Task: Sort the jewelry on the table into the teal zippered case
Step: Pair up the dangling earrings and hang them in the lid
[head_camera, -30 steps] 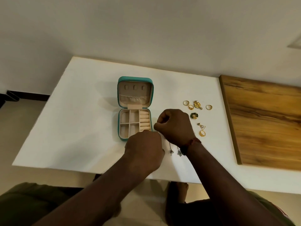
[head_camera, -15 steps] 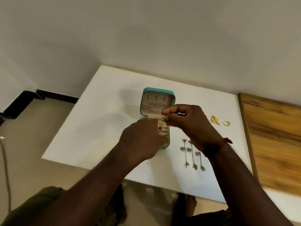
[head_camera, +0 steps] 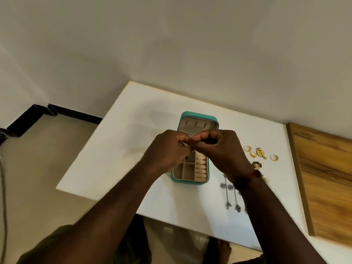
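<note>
Both hands have risen and met above the open teal case, which sits mid-tabletop. The left hand and right hand each pinch a thin jewelry piece with curled fingertips. A second ago they worked low at the case's near right corner. The piece seems ready to go in. Gold rings and silver earrings wait to the right.

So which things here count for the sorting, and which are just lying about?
Job: teal zippered case; small jewelry piece pinched between left hand and right hand; gold rings; gold flower pendant; green flower piece; silver dangling pieces.
Lying about: wooden board; black skirting.
</note>
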